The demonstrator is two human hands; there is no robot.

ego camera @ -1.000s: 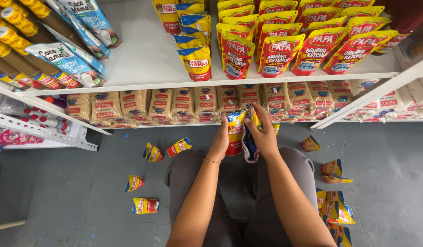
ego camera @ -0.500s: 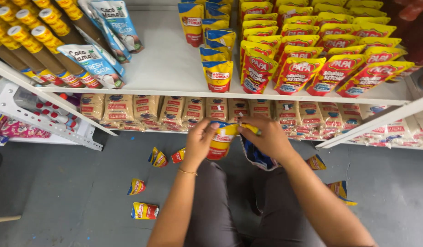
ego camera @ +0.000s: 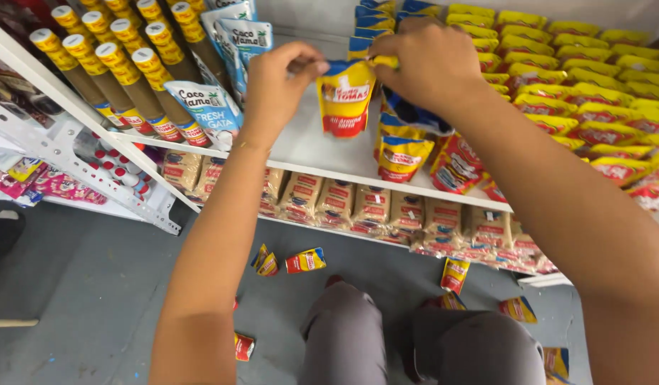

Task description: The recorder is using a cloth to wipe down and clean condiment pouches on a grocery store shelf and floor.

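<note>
Hands (ego camera: 358,71) have risen from lap to white shelf (ego camera: 308,146), both pinching yellow sauce pouch (ego camera: 345,98).

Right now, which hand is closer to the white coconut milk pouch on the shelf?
Left. The left hand pinches the yellow sauce pouch just right of the white coconut milk pouch. The right hand holds the sauce pouch's other top corner, farther away.

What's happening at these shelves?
A person is crouched at a white shelf, holding a yellow and red sauce pouch by its top corners, left hand on one side, right hand on the other. Rows of similar pouches fill the shelf to the right, and several pouches on the floor lie scattered near the knees.
</note>
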